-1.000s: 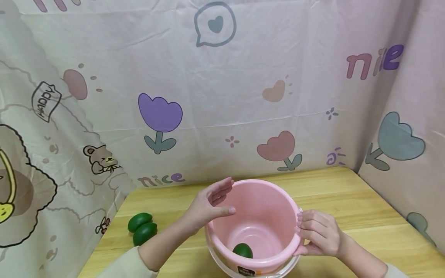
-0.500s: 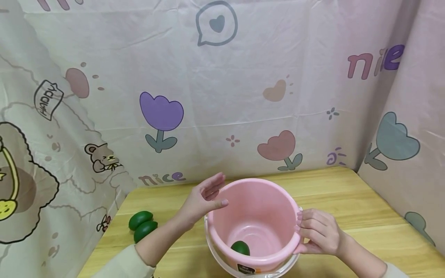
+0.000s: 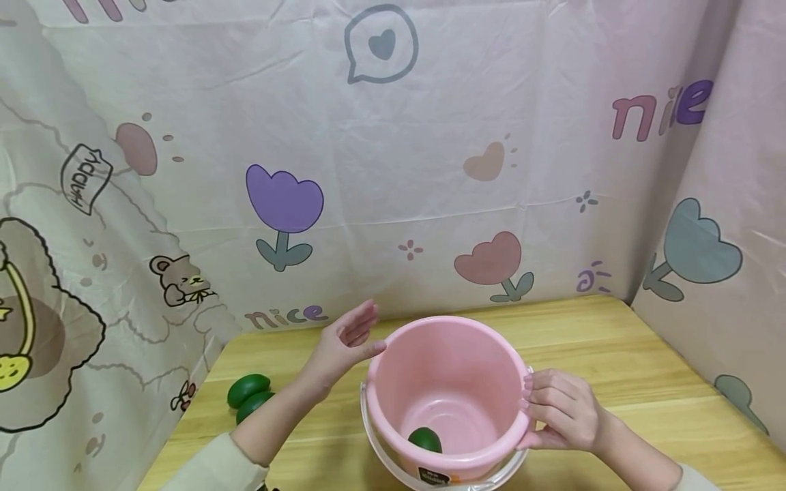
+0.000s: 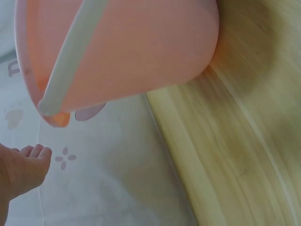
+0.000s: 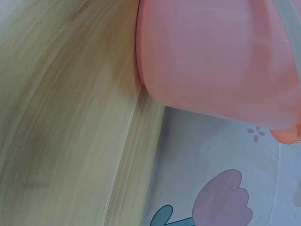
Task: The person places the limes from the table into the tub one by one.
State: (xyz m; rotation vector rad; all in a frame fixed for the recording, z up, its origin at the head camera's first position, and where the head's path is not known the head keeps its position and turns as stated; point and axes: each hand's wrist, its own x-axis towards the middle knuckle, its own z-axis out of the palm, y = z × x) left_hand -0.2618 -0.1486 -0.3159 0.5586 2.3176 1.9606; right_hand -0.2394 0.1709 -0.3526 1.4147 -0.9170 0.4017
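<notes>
Shifted outward: my left hand (image 3: 338, 348), just off the rim of the pink bucket (image 3: 457, 358), thumb and fingers parted. My right hand (image 3: 565, 410) grips that rim; green fruit (image 3: 425, 440) inside. Two green fruits (image 3: 248, 390) left; table (image 3: 602, 354) room behind.

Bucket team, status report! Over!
Left hand empty beside pink round plastic bucket. Right hand holds its rim. One green oval fruit inside. Left forearm partly hides another.

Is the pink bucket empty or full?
Neither: one green, rounded object shows inside the pink bucket, with much of its bottom visible beside it.
</notes>
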